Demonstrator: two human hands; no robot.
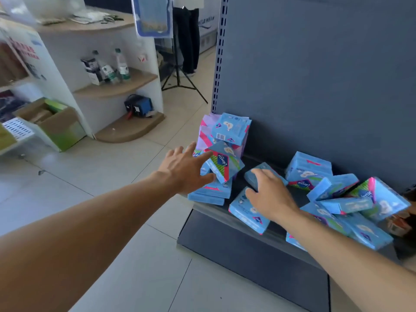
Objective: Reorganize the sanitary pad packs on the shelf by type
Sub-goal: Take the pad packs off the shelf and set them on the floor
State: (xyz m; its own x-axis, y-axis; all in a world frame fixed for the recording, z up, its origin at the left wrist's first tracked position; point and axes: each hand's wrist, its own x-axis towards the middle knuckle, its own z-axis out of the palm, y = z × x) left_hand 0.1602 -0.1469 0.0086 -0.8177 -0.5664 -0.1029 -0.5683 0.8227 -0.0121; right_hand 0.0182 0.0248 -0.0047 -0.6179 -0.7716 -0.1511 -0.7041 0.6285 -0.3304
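Head view: blue plastic-wrapped sanitary pad packs [308, 171] lie jumbled on the dark grey metal bottom shelf [279, 235], unsorted. At the shelf's left end, the left hand [186, 170], fingers spread and straight, presses against a leaning blue pack with green and pink stripes [225, 164], seemingly steadying the pile. Towards the shelf's middle, the right hand [269, 192] rests with fingers loosely apart on a flat light-blue pack [258, 176], probably about to lift it.

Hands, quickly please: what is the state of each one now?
Left hand: open, fingers spread, touching a tilted blue pad pack with green-striped label.
Right hand: open, fingers resting on a flat light-blue pad pack, not gripping.
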